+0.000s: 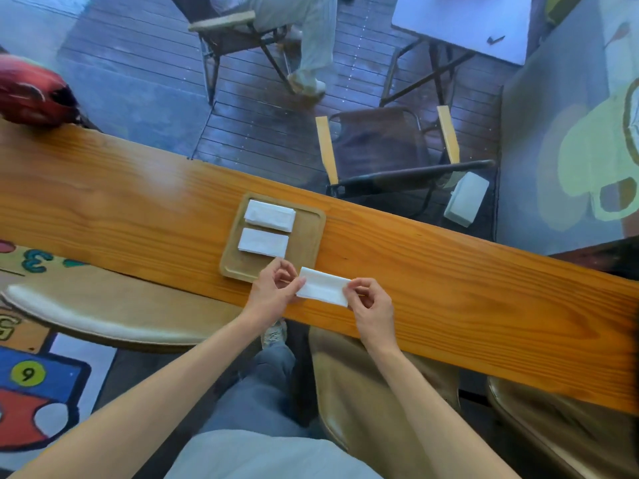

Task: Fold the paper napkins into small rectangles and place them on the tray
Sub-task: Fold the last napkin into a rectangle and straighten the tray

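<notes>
White napkin (pixel 323 286), pinched at both ends by left hand (pixel 273 288) and right hand (pixel 371 305), could unfold if either pinch slackens before reaching the tray (pixel 313 236) at ten o'clock.

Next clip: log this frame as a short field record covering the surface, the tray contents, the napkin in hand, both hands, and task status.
surface: long wooden counter
tray: wooden tray on the counter, ahead of the left hand
on tray: two folded napkins, far one, near one, side by side, apart
in hand: third napkin, folded to a strip, just right of the tray
left hand: pinches the strip's left end
right hand: pinches its right end
status: two placed, third not yet on the tray
</notes>
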